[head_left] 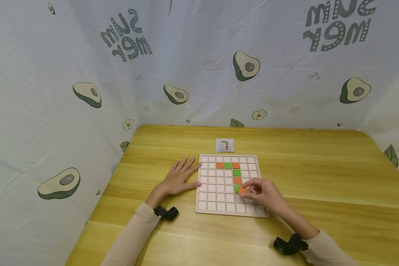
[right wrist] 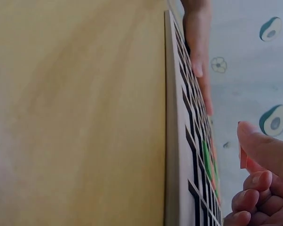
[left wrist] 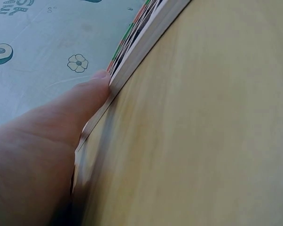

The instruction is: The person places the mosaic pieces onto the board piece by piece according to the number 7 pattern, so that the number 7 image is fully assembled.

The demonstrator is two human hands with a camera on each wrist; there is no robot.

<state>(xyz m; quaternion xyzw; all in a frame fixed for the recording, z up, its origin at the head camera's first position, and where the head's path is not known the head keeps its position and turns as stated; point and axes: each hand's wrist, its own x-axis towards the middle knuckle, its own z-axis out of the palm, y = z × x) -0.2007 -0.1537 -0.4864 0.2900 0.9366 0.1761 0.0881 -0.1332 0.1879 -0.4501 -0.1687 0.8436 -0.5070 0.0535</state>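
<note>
A wooden grid board [head_left: 211,212] lies on the table with orange and green square tiles in some of its cells. Three tiles run along its second row, and a column drops from the right one, ending in a green tile [head_left: 236,188]. My right hand [head_left: 264,192] pinches an orange tile [head_left: 242,190] between thumb and finger, close over the board just below that green tile. In the right wrist view the orange tile [right wrist: 243,157] shows edge-on, above the board. My left hand [head_left: 179,179] lies with fingers spread, thumb and index fingertip at the board's left edge.
A small card [head_left: 224,145] printed with a coloured grid pattern lies behind the board. Yellow wooden table [head_left: 319,166] surrounds the board. A pale curtain [head_left: 206,44] with avocado prints hangs behind and at the sides. Each wrist wears a black camera [head_left: 166,213].
</note>
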